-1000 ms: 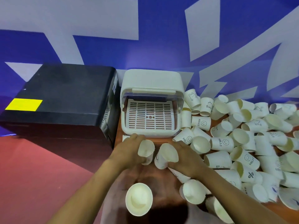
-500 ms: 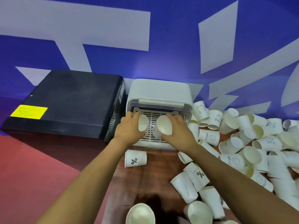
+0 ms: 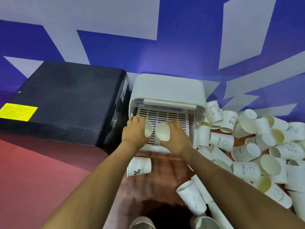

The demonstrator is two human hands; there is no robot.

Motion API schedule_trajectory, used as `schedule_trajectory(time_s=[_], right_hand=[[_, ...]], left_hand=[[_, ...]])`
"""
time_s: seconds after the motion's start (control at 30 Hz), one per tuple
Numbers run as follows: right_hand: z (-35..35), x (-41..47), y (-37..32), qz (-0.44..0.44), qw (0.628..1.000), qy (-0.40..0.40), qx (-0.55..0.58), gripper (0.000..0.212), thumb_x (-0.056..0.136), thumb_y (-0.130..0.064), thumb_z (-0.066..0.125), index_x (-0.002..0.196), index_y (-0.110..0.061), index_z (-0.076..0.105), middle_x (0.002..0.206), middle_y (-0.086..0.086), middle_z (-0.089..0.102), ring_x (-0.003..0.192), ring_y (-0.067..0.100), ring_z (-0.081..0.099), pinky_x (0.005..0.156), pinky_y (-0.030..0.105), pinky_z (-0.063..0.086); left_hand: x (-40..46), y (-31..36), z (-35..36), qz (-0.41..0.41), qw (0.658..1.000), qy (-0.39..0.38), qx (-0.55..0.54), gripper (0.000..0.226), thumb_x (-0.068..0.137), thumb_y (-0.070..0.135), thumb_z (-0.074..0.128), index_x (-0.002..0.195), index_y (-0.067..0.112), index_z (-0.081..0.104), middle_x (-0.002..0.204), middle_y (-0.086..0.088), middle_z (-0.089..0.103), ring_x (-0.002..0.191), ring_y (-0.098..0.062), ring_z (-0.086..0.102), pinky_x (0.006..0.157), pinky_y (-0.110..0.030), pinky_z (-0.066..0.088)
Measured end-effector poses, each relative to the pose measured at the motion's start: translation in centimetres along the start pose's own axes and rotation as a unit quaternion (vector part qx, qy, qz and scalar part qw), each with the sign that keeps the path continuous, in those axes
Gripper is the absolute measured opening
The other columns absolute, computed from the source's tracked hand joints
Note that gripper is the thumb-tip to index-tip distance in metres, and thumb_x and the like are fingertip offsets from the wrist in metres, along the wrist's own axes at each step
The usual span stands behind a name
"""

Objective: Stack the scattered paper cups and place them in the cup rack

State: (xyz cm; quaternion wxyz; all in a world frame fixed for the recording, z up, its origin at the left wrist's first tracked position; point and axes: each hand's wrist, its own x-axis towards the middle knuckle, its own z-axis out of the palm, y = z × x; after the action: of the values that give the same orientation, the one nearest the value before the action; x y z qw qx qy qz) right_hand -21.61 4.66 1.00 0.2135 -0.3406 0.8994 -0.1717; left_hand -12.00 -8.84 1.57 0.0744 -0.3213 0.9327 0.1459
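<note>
The white cup rack [image 3: 168,90] stands against the blue wall, its lid raised and its slatted tray [image 3: 165,115] exposed. My left hand [image 3: 134,132] grips a white paper cup [image 3: 148,129], mouth facing right, over the tray's left front. My right hand [image 3: 177,138] holds a second paper cup [image 3: 163,133], mouth toward me, just beside the first. Both cups hover at the rack's opening. A large heap of scattered paper cups [image 3: 250,151] lies on the wooden table to the right.
A black box [image 3: 66,100] with a yellow label [image 3: 18,111] sits directly left of the rack. A lone cup with a percent sign [image 3: 139,167] lies on the brown table [image 3: 158,182] below my left wrist. More cups lie near the bottom edge.
Both hands carried their cups from the table up to the rack opening and now sit a little deeper over the slatted tray. The view has tilted upward.
</note>
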Motion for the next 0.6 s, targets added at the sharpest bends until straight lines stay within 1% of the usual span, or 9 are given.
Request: schedule_trajectory(time_s=[0.17,0.37,0.47,0.6], right_hand=[[1.0,0.5,0.5,0.006,1.000,-0.018,0.005,0.090,0.076,-0.043,0.073,0.147,-0.026,0.022,0.147,0.001,0.029,0.128,0.024,0.042,0.100,0.040,0.044],[1.5,0.5,1.1,-0.003,0.999,-0.039,0.010,0.097,0.072,-0.046,0.076,0.148,-0.030,0.017,0.148,-0.001,0.032,0.131,0.022,0.039,0.102,0.040,0.041],[1.5,0.4,1.0,-0.009,0.999,-0.049,0.012,0.099,0.072,-0.047,0.076,0.149,-0.031,0.016,0.149,-0.002,0.032,0.132,0.021,0.039,0.103,0.040,0.040],[1.1,0.0,1.0,-0.009,0.999,-0.040,0.008,0.099,0.071,-0.048,0.076,0.148,-0.031,0.017,0.151,-0.003,0.031,0.133,0.021,0.038,0.105,0.042,0.039]], left_hand=[[0.3,-0.4,0.8,-0.001,0.999,-0.018,0.029,0.074,0.078,0.040,0.072,0.137,0.019,0.033,0.133,-0.009,0.042,0.119,-0.027,0.044,0.090,-0.037,0.046],[0.4,-0.5,1.0,-0.008,0.999,-0.035,0.025,0.078,0.078,0.043,0.072,0.139,0.021,0.030,0.136,-0.007,0.042,0.123,-0.028,0.042,0.096,-0.041,0.043],[0.3,-0.7,0.9,-0.005,0.999,-0.034,0.028,0.077,0.079,0.043,0.070,0.140,0.020,0.030,0.137,-0.006,0.042,0.124,-0.029,0.042,0.097,-0.041,0.042],[0.0,-1.0,0.7,-0.003,0.999,-0.045,0.022,0.082,0.080,0.043,0.069,0.145,0.021,0.023,0.145,-0.005,0.036,0.129,-0.029,0.038,0.100,-0.043,0.040]])
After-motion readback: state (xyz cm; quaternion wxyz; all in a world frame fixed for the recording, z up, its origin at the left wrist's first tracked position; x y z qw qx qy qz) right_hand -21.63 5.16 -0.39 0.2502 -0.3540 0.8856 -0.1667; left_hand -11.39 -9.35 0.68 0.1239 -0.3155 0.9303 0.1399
